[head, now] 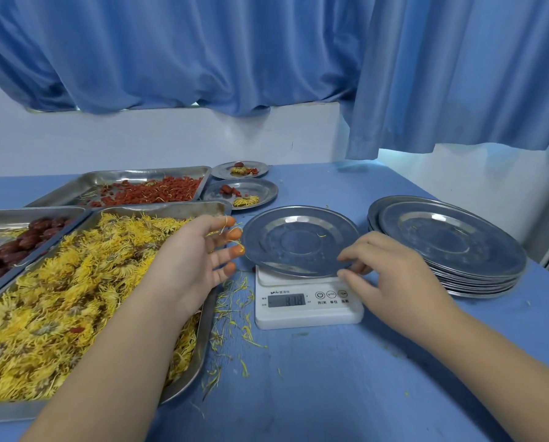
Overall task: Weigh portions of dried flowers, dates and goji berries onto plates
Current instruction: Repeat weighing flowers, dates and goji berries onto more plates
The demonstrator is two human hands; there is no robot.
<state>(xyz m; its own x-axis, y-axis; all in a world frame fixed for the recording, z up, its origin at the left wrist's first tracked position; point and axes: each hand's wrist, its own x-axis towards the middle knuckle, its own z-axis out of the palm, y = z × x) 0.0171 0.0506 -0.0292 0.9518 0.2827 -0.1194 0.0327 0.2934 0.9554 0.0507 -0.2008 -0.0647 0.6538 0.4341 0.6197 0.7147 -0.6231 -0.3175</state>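
Flowers (59,282) lay heaped in the tray (207,317) beside the scale (308,311), probably light and crumbly, best pinched loosely, while the left hand (190,260) hovered spread and empty and the right hand (391,275) pinched the plate (298,240) by its rim.

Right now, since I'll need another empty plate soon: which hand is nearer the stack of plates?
Right. The right hand pinches the plate on the scale, just left of the stack of plates; the left hand is farther left, over the flower tray.
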